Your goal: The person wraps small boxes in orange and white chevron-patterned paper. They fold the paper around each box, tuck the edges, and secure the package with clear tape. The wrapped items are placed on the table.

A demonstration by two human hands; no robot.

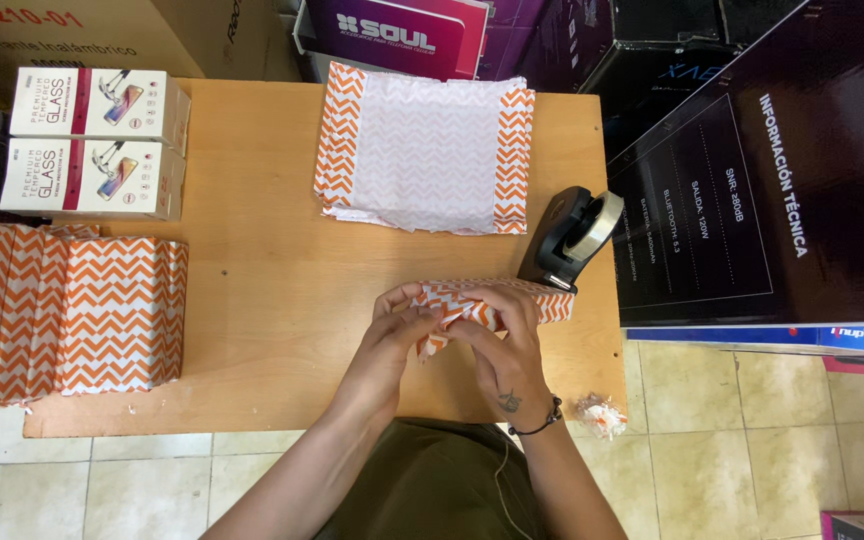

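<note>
The small box half-wrapped in orange zigzag paper [487, 303] sits at the worktop's [272, 300] near edge, at five o'clock. It looks light and stiff, its thin paper easily torn; best held by the edges. Left hand [402, 330] and right hand [502, 350] both pinch its folded end. A tape dispenser [570, 238] stands at one o'clock, touching it.

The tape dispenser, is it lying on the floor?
No, the tape dispenser stands on the wooden table, just beyond the wrapped box in both hands.
</note>
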